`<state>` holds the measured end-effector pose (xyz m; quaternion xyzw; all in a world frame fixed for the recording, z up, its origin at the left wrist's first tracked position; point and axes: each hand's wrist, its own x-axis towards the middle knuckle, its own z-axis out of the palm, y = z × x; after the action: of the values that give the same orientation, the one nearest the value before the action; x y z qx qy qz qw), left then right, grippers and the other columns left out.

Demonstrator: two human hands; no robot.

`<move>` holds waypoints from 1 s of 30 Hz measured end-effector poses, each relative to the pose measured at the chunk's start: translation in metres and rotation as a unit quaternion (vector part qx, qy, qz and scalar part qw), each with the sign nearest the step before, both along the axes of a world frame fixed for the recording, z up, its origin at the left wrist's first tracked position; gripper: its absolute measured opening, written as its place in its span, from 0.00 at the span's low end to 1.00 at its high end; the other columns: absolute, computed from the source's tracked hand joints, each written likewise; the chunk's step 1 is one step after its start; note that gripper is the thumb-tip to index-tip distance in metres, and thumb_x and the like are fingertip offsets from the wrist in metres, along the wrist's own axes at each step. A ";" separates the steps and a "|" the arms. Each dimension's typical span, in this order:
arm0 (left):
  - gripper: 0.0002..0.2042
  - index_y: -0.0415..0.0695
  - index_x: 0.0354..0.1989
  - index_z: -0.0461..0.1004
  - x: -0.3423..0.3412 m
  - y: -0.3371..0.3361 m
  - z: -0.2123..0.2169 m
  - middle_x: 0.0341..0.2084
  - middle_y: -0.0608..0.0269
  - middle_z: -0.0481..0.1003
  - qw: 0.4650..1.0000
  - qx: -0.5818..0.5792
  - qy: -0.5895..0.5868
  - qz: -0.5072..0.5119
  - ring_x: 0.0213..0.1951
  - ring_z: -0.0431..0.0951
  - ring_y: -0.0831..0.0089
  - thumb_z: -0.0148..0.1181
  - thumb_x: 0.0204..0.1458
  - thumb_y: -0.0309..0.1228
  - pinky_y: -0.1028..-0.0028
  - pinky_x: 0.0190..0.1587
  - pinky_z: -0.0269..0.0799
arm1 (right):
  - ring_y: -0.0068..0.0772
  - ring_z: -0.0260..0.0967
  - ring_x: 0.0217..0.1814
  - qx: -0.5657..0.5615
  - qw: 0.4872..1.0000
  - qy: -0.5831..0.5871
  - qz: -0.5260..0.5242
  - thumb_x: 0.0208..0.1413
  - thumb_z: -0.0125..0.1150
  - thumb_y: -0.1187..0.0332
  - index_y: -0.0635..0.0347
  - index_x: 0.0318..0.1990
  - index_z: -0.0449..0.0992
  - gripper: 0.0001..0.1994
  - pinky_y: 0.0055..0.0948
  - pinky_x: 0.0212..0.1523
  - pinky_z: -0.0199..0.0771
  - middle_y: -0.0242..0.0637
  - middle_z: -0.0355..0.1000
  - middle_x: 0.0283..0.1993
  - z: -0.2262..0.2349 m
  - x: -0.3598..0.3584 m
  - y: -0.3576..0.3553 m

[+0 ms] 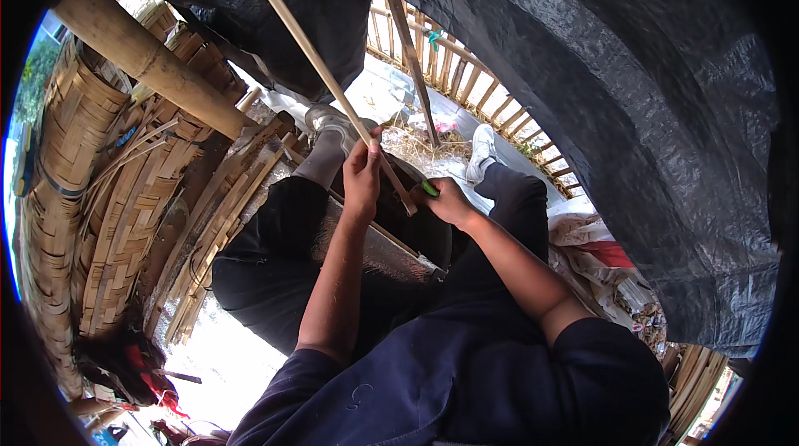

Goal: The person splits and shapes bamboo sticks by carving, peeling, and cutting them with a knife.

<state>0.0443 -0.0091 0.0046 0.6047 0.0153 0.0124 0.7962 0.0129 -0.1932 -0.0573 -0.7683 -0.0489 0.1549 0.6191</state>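
Slanting through closed left grip, wooden strip, lower end beside right grip, clasping green object

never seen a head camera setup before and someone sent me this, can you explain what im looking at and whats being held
There is no machine here, just a person's two bare hands. The single picture comes from a wide fisheye camera worn on the head, looking down, so straight edges bend toward the rim.

The left hand holds a long, pale strip of wood or bamboo that slants across the view. The right hand, near the strip's lower end, holds something green; too little shows to say what.

No tabletop shows. Straw-like scraps lie on the ground ahead. Woven bamboo rolls stand on the left, and a black plastic sheet hangs on the right.
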 end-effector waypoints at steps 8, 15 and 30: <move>0.17 0.39 0.56 0.68 -0.003 -0.006 0.000 0.30 0.70 0.68 0.999 -0.041 0.020 -0.019 0.33 0.70 0.81 0.50 0.63 0.34 0.76 0.40 0.72 | 0.19 0.72 0.35 0.023 0.999 0.003 0.042 0.52 0.65 0.67 0.62 0.39 0.79 0.10 0.24 0.40 0.71 0.30 0.77 0.33 -0.005 -0.011 0.007; 0.14 0.37 0.50 0.70 0.005 0.005 0.010 0.32 0.67 0.71 0.998 -0.057 -0.033 0.001 0.34 0.74 0.78 0.51 0.62 0.33 0.72 0.40 0.75 | 0.22 0.71 0.34 -0.055 0.998 0.021 -0.008 0.48 0.66 0.70 0.62 0.35 0.77 0.08 0.28 0.38 0.70 0.34 0.76 0.30 -0.087 -0.023 -0.003; 0.19 0.37 0.47 0.71 -0.011 0.040 0.071 0.29 0.66 0.68 0.976 -0.182 -0.119 0.015 0.30 0.67 0.78 0.45 0.64 0.43 0.76 0.36 0.65 | 0.33 0.77 0.32 -0.216 0.970 0.104 -0.037 0.48 0.68 0.65 0.53 0.37 0.81 0.09 0.33 0.37 0.74 0.37 0.78 0.31 -0.119 -0.036 -0.024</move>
<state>0.0329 0.0307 0.0752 0.4439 -0.0681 0.0929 0.8887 -0.0232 -0.2173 -0.1762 -0.8651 0.0785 0.2178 0.4450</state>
